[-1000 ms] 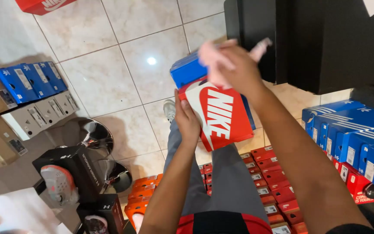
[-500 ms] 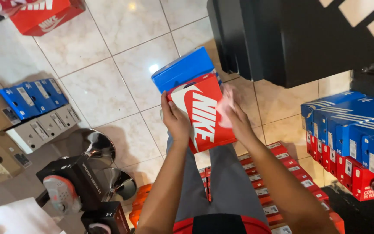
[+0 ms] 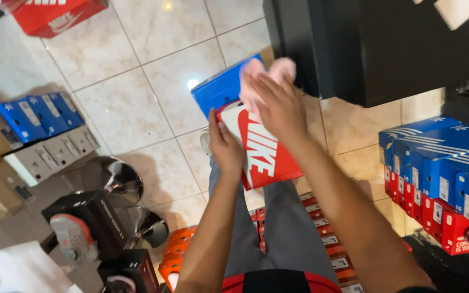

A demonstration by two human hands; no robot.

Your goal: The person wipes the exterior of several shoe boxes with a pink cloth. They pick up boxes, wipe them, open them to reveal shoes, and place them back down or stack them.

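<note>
**Red shoebox held on lap over tiled floor**

Red cardboard shoebox with white logo (image 3: pixel 261 149) rests on the person's grey-trousered thigh (image 3: pixel 283 228), a blue cardboard box (image 3: pixel 221 87) touching behind it. Left hand (image 3: pixel 226 146) grips its left edge, fingers curled. Right hand (image 3: pixel 278 106) presses a pink cloth (image 3: pixel 267 73) against its top, fingers clasping the cloth.

The red shoe box (image 3: pixel 264 152) looks like smooth cardboard with a slight sheen, and the blue box (image 3: pixel 218 87) beneath it is the same kind of card, more matt. A soft pink cloth (image 3: pixel 270 73) sits under the right hand (image 3: pixel 280 106). The floor (image 3: pixel 137 81) is glossy pale tile that mirrors a lamp. The trousers (image 3: pixel 286 228) are matt grey fabric. Two round chrome pieces (image 3: pixel 123 182) shine like polished metal.
</note>
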